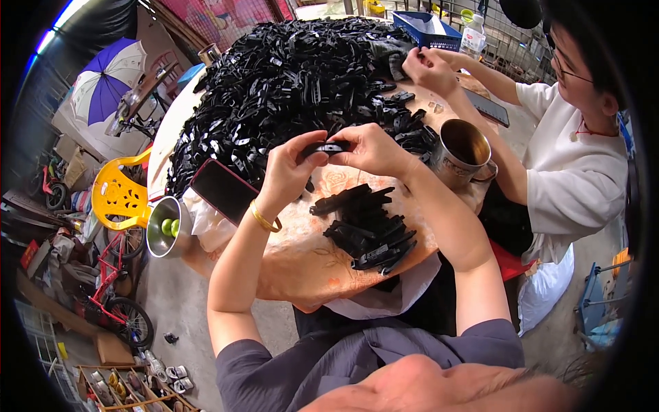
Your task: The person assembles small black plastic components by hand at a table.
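Observation:
Between my two hands, above the near side of the round table, is a small, long black plastic piece point(328, 147) with a pale shiny spot. My left hand point(292, 167) pinches one end, and a gold bangle circles that wrist. The other end sits in the closed fingers of my right hand point(374, 150). Right beyond my hands rises a large heap of similar black pieces point(281, 82). A smaller pile of long black pieces point(367, 226) lies on the patterned orange tablecloth point(288, 264) between my forearms.
By my left forearm lies a phone point(225, 189); a metal bowl point(165, 240) with green fruit sits at the left edge. A metal mug point(461, 154) stands near my right forearm. A co-worker point(576, 137) sits at right, near another phone point(486, 108) and a blue basket point(429, 34).

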A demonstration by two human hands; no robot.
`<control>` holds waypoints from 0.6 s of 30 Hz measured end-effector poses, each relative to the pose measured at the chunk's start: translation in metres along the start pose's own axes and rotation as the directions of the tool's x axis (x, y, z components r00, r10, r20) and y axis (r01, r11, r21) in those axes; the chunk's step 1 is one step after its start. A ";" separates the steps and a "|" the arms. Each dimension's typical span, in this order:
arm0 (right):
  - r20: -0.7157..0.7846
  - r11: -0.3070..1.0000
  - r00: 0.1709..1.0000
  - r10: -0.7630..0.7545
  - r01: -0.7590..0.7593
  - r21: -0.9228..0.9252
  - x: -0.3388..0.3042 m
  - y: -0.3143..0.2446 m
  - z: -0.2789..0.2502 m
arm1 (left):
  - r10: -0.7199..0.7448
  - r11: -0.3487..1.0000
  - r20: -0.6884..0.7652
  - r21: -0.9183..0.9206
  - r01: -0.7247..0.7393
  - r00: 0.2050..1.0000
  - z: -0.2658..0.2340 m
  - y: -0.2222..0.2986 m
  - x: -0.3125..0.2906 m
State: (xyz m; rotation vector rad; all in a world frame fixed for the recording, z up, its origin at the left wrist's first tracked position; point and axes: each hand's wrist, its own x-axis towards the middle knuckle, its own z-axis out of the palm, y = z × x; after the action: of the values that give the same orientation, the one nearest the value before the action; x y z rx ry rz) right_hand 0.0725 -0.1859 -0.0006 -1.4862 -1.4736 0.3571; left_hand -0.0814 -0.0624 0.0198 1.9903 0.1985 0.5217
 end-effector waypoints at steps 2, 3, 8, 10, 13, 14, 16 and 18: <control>-0.076 0.994 0.992 -0.099 0.101 0.030 0.002 -0.003 -0.002 | 0.038 0.999 0.000 -0.013 -0.038 0.999 0.000 0.000 0.001; -0.013 1.000 1.000 -0.012 0.012 0.005 0.000 -0.006 -0.008 | 0.013 0.999 -0.004 -0.036 -0.013 1.000 0.001 0.002 0.000; -0.213 0.865 0.950 0.231 -0.300 -0.402 0.002 -0.012 -0.023 | 0.094 0.987 0.303 0.096 -0.128 0.948 0.010 0.002 -0.008; -0.148 0.681 0.943 0.297 -0.318 -0.660 -0.002 -0.005 -0.020 | -0.206 0.975 0.550 0.182 0.124 0.810 0.012 0.019 -0.013; 0.008 0.606 0.911 0.413 -0.268 -0.749 -0.002 -0.001 -0.011 | 0.168 0.980 0.506 0.011 -0.201 0.846 0.014 0.000 -0.007; 0.011 0.606 0.911 0.413 -0.266 -0.750 -0.002 -0.002 -0.009 | 0.353 0.925 0.458 -0.041 -0.377 0.816 0.013 -0.005 -0.001; 0.021 0.715 0.966 0.258 -0.176 -0.677 -0.009 0.003 -0.005 | -0.070 0.997 0.299 0.063 0.053 0.952 0.011 0.003 0.011; -0.084 0.763 0.992 0.093 -0.125 -0.635 -0.009 0.007 0.009 | -0.021 0.994 0.026 0.107 0.018 0.999 0.004 -0.020 0.043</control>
State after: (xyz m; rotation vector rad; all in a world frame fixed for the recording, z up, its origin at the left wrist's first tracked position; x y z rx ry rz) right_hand 0.0682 -0.1884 -0.0141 -2.1112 -1.5513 -0.1475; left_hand -0.0396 -0.0410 0.0123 2.0966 0.2325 0.4798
